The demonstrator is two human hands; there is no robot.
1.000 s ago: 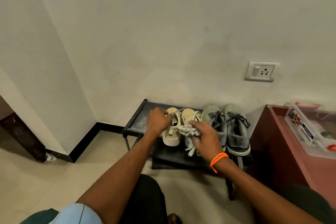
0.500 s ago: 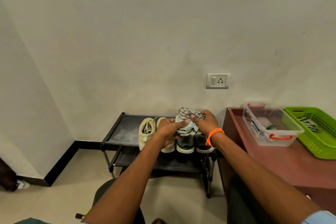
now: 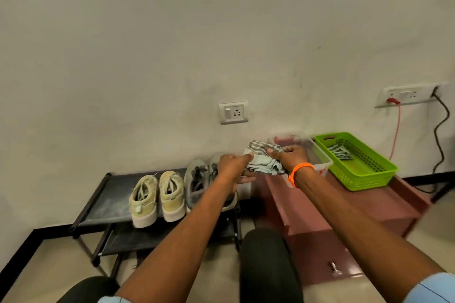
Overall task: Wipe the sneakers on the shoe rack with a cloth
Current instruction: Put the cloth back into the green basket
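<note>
rack top (image 3: 108,194): left half bare | cabinet top (image 3: 384,194): green basket (image 3: 357,162), clear box (image 3: 320,155) crowd rear

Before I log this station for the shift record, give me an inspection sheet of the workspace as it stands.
Surface: black shoe rack, top shelf dusty with pale smears; lower shelf bare where visible.
Job's things: cream sneakers side by side on the top shelf; grey sneakers to their right, partly hidden by the left arm; cloth bunched, held above the rack's right end.
Clutter: green basket with a cloth inside and a clear plastic box on the maroon cabinet.
Grippers: left hand and right hand both grip the cloth.
Cables: red cord and black cord hang from the switchboard.
Surroundings: wall socket, tiled floor.
</note>
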